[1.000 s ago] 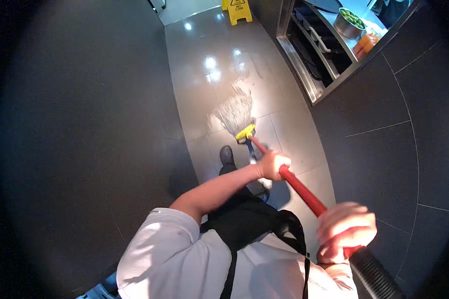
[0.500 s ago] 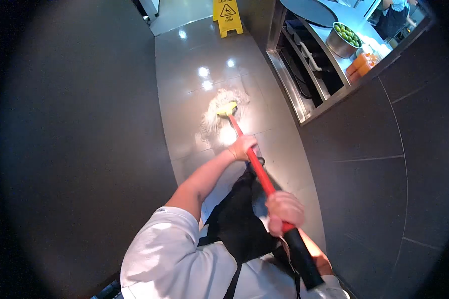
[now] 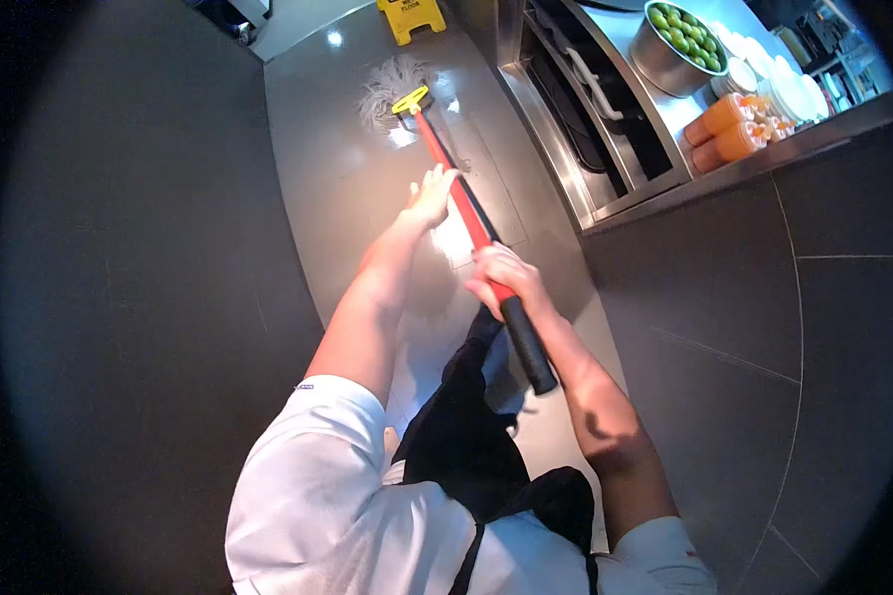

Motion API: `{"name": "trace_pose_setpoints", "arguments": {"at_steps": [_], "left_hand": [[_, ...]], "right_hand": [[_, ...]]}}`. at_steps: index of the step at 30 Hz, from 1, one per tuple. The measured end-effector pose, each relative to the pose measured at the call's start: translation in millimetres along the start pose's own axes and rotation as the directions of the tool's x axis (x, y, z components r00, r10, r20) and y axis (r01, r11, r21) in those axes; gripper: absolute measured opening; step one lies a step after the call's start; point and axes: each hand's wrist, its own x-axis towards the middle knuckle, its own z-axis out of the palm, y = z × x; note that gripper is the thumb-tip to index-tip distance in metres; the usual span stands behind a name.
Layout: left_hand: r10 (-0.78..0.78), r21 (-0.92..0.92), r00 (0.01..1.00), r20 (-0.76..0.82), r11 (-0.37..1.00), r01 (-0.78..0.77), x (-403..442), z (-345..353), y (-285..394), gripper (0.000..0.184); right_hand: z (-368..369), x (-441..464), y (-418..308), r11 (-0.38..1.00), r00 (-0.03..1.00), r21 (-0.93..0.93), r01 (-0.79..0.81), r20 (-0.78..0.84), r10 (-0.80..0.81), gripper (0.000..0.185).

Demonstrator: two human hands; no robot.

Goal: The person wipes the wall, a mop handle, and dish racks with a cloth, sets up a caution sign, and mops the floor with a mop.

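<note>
A mop with a red handle (image 3: 476,220), a black end grip (image 3: 529,347) and a yellow head clamp (image 3: 411,100) reaches forward from my body. Its grey string head (image 3: 382,87) lies spread on the wet tiled floor. Closed round the handle just above the black grip is my right hand (image 3: 506,274). Farther up, my left hand (image 3: 430,198) rests against the handle's left side with its fingers stretched out, not wrapped round it.
A yellow wet-floor sign (image 3: 412,18) stands ahead. Dark walls (image 3: 149,248) flank the narrow passage. At the right, a steel counter (image 3: 615,30) holds a pot of green limes (image 3: 677,55), orange-filled bottles (image 3: 729,144) and white containers (image 3: 794,94).
The mop head has slid forward across the floor, away from me. Both hands have reached forward with the handle; my left hand's fingers have loosened from it. The view has shifted.
</note>
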Motion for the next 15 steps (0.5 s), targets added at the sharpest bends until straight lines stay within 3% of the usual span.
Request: {"name": "trace_pose_setpoints", "arguments": {"at_steps": [2, 3, 4, 5, 6, 7, 10, 12, 14, 15], "left_hand": [[0.235, 0.072, 0.971, -0.042, 0.97, -0.232, -3.6, 18.3, 21.4, 0.062], [0.3, 0.099, 0.952, 0.059, 0.947, -0.305, -11.4, 9.5, 50.3, 0.061], [0.443, 0.034, 0.893, -0.081, 0.896, -0.442, -14.5, 45.7, 51.1, 0.06], [0.492, -0.011, 0.866, -0.088, 0.869, -0.494, -37.1, 31.9, 84.3, 0.055], [0.591, -0.014, 0.738, -0.326, 0.778, -0.629, -46.7, 53.1, 102.3, 0.046], [0.604, -0.111, 0.74, -0.294, 0.748, -0.655, -68.1, 49.7, 131.9, 0.053], [0.61, -0.197, 0.693, -0.385, 0.679, -0.707, -150.5, 34.5, 219.3, 0.043], [0.701, -0.327, 0.652, -0.289, 0.567, -0.756, -193.8, 21.4, 270.7, 0.035], [0.778, -0.457, 0.595, -0.204, 0.462, -0.76, -230.2, 17.6, 314.4, 0.031], [0.807, -0.512, 0.565, -0.173, 0.417, -0.751, -244.6, 18.3, 333.4, 0.031]], "right_hand": [[-38.4, -31.6, -25.9, 0.997, 0.996, -0.05, -0.056, -0.066, 0.052, 0.019], [-58.8, -46.1, -43.6, 0.996, 0.993, -0.017, -0.092, -0.08, 0.09, 0.018], [-79.8, -59.6, -66.1, 0.991, 0.988, -0.025, -0.133, -0.088, 0.13, 0.015], [-97.1, -72.4, -93.0, 0.983, 0.978, -0.009, -0.185, -0.095, 0.183, 0.013], [-113.2, -88.6, -112.1, 0.985, 0.977, -0.016, -0.172, -0.127, 0.168, 0.012], [-128.1, -102.2, -136.3, 0.986, 0.97, -0.01, -0.165, -0.184, 0.161, 0.013], [-168.3, -140.3, -215.2, 0.997, 0.963, 0.053, -0.054, -0.261, 0.066, 0.019], [-192.2, -168.3, -264.8, 0.983, 0.945, 0.167, 0.076, -0.327, -0.017, 0.024], [-206.8, -182.2, -327.9, 0.984, 0.886, 0.169, -0.06, -0.446, 0.131, 0.034], [-223.7, -196.1, -352.4, 0.962, 0.903, 0.262, -0.08, -0.39, 0.181, 0.035]]}}
